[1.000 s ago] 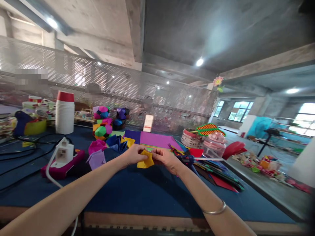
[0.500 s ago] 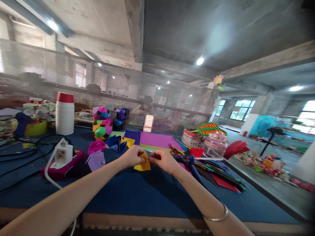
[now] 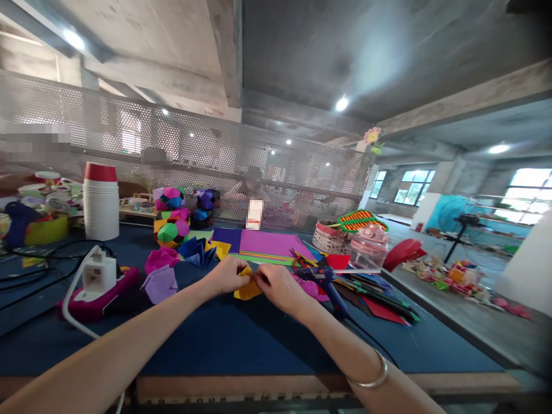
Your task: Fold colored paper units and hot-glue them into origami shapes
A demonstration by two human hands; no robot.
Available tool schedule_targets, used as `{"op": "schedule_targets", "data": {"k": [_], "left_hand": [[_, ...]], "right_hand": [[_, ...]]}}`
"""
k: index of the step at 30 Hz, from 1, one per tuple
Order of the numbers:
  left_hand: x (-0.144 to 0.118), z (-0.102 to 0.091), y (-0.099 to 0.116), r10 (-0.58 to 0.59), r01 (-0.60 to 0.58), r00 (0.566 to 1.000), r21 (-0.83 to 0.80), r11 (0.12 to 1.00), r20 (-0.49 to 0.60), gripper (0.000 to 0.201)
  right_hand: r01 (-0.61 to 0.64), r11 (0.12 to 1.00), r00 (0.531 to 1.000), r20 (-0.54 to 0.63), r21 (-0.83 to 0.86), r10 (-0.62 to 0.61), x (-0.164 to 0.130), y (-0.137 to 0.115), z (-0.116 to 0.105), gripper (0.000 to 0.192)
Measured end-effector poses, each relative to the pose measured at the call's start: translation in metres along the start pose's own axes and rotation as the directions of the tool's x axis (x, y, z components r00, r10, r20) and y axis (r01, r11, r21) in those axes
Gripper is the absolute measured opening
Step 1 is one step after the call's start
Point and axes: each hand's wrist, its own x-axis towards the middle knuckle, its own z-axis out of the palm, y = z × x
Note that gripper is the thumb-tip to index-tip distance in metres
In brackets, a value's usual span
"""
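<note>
Both of my hands meet over the middle of the blue table, pinching a folded yellow piece of paper (image 3: 247, 291). My left hand (image 3: 228, 276) grips its left and upper side, thumb on top. On the other side, my right hand (image 3: 278, 286) is closed on the right edge, with a silver bangle on that wrist. The fingers hide part of the folds. Left of my hands lie a folded lilac paper (image 3: 160, 284), a magenta one (image 3: 161, 260) and a dark blue pleated one (image 3: 197, 252). A blue glue gun (image 3: 325, 279) rests just right of my right hand.
Behind my hands lies a stack of purple sheets (image 3: 271, 244), with scissors (image 3: 302, 259) at its right. A power strip (image 3: 103, 296) and stacked paper cups (image 3: 101, 201) stand left. A basket (image 3: 332, 237), a clear jar (image 3: 368, 250) and coloured sheets lie right. A perforated screen (image 3: 293, 172) closes the back.
My view has turned slightly right, so things sit further left in it. The yellow paper has tilted a little between my fingers, and my right hand lies closer over it.
</note>
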Motion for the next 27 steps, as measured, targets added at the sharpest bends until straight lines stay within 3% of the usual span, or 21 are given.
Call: {"op": "schedule_targets", "data": {"k": [6,17,27], "left_hand": [[0.001,-0.002,-0.001,0.014,-0.014,1.0,0.002,1.0,-0.027,0.015],[-0.001,-0.006,0.01,0.03,-0.02,0.991,0.074,0.997,-0.134,0.018],[-0.003,0.002,0.012,0.114,-0.09,0.978,0.141,0.986,-0.173,0.014]], "right_hand": [[-0.014,1.0,0.999,-0.051,0.019,0.015,-0.001,-0.005,-0.001,0.018],[-0.106,0.949,0.988,-0.078,0.296,0.135,0.003,0.0,0.006,0.014],[-0.114,0.969,0.982,-0.12,0.219,0.143,0.001,-0.002,0.007,0.01]]}}
